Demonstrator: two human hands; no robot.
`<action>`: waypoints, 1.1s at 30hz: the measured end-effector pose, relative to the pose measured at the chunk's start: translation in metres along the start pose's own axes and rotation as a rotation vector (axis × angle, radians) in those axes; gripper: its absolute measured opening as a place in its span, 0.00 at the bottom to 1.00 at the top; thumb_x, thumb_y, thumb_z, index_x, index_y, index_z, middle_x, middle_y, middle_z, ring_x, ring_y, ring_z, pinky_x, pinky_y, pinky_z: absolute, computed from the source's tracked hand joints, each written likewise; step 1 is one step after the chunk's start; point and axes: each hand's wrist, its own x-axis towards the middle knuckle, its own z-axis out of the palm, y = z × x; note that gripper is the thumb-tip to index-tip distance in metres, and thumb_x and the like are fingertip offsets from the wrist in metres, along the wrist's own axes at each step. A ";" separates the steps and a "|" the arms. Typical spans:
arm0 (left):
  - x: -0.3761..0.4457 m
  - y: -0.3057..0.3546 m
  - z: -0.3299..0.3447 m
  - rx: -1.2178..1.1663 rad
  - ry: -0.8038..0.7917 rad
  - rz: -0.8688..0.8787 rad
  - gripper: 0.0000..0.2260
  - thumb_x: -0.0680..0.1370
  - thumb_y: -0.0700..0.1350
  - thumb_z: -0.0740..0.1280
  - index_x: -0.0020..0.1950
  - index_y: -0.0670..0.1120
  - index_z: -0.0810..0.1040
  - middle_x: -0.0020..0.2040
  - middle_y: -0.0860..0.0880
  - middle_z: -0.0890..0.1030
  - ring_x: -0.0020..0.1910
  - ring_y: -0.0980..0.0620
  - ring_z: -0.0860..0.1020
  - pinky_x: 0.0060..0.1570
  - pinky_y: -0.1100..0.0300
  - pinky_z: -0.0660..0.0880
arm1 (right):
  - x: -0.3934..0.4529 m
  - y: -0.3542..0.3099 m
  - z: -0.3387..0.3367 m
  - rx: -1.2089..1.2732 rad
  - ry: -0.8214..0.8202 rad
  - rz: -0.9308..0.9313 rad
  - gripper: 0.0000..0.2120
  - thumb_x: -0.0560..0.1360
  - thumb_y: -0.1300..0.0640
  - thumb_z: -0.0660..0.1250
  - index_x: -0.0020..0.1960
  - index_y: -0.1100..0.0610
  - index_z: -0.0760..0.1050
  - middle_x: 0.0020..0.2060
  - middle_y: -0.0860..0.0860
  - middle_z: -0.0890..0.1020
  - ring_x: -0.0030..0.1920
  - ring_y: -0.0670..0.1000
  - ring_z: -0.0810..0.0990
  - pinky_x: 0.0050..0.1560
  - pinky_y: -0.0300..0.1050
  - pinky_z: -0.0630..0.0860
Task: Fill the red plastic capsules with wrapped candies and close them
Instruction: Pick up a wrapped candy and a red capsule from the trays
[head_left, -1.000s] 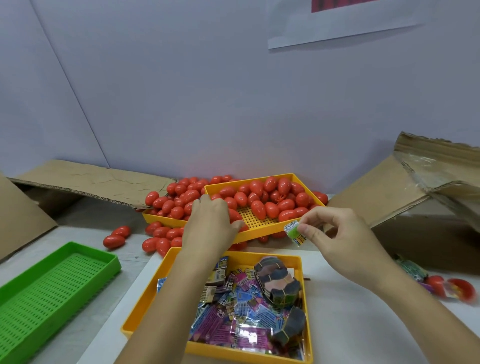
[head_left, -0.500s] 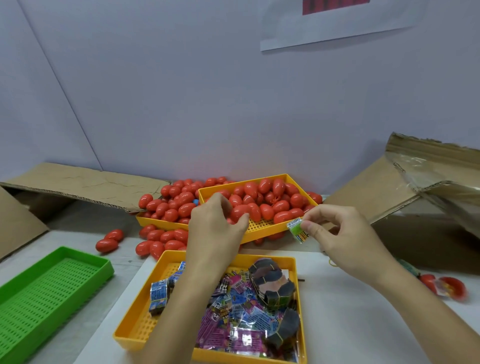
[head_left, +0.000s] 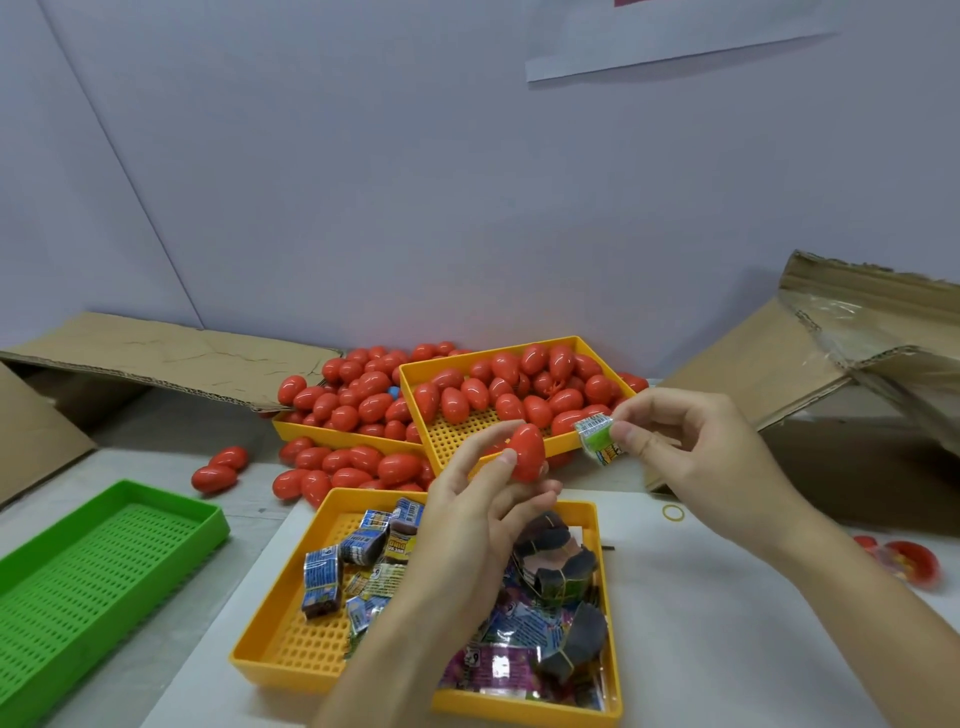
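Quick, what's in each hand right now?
Left hand: fingers holding a red capsule.
Right hand: fingers pinching a wrapped candy.

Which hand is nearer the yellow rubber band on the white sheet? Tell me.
Right. The right hand hovers just above and beside the yellow rubber band, pinching a candy; the left hand is farther off to its left, holding a red capsule.

**A small packing workstation**

A hand-assembly or packing workshop is suggested. Red capsules (head_left: 363, 400) are heaped in bulk in and around perforated yellow trays (head_left: 519, 452), and an empty green tray (head_left: 119, 551) is set on the bench (head_left: 727, 623). Torn cardboard cartons (head_left: 831, 395) are spread against a bare pale wall (head_left: 415, 182).
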 end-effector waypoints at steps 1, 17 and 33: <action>0.000 0.001 0.000 -0.018 0.001 -0.009 0.10 0.72 0.44 0.69 0.52 0.48 0.85 0.47 0.42 0.85 0.45 0.45 0.85 0.43 0.60 0.81 | 0.000 -0.001 0.000 0.008 -0.005 -0.002 0.06 0.75 0.60 0.69 0.40 0.53 0.81 0.38 0.50 0.84 0.43 0.52 0.81 0.46 0.45 0.77; -0.002 0.000 -0.001 -0.015 -0.166 -0.110 0.18 0.74 0.47 0.70 0.59 0.37 0.77 0.47 0.37 0.84 0.42 0.45 0.85 0.38 0.61 0.81 | -0.001 -0.010 0.002 0.033 -0.003 -0.001 0.04 0.74 0.63 0.71 0.41 0.57 0.82 0.38 0.52 0.84 0.42 0.52 0.82 0.46 0.48 0.78; -0.008 -0.003 0.005 0.073 -0.201 -0.077 0.19 0.74 0.47 0.68 0.62 0.41 0.76 0.40 0.41 0.81 0.32 0.49 0.77 0.32 0.61 0.77 | 0.000 -0.008 -0.001 0.047 -0.003 -0.022 0.06 0.74 0.62 0.71 0.41 0.52 0.82 0.38 0.52 0.85 0.43 0.52 0.83 0.47 0.50 0.78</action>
